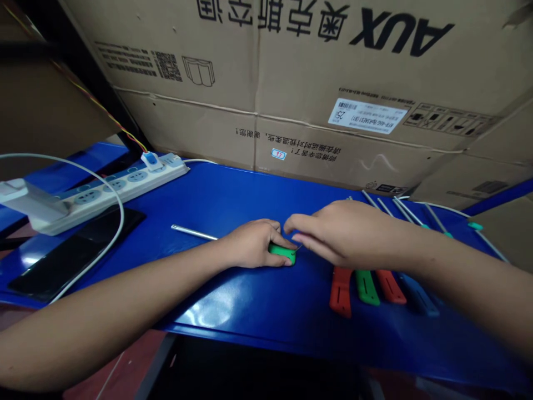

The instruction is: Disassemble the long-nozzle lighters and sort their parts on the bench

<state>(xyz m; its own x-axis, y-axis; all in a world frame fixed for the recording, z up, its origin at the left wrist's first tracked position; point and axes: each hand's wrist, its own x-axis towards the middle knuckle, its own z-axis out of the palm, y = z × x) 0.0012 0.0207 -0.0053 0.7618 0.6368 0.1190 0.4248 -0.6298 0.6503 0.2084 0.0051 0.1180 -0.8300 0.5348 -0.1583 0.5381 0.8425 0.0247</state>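
So, a large cardboard AUX carton (266,72), its print upside down, stands along the far edge of the blue surface (233,191). On the left of that surface lies a white power strip (112,191) with a blue plug (150,160) in it, and a white cable (119,203) curves down past a dark glossy phone (70,255) on the near side. At the centre, the left hand (250,243) is clenched around a green plastic handle (282,253), which shows only at the fingertips, while a steel shaft (194,232) runs out from under the palm towards the left. The right hand (337,233) comes in from the right, with its fingers loosely curved just beside the end of the handle and almost meeting the left hand; whether they pinch the thin glint there is too small to tell. Near and to the right of it lie a red handle (340,291), a green handle (367,287), a second red handle (390,286) and a blue handle (418,295), side by side. Beyond them, thin steel rods (437,219) lie fanned out, some with teal tips.
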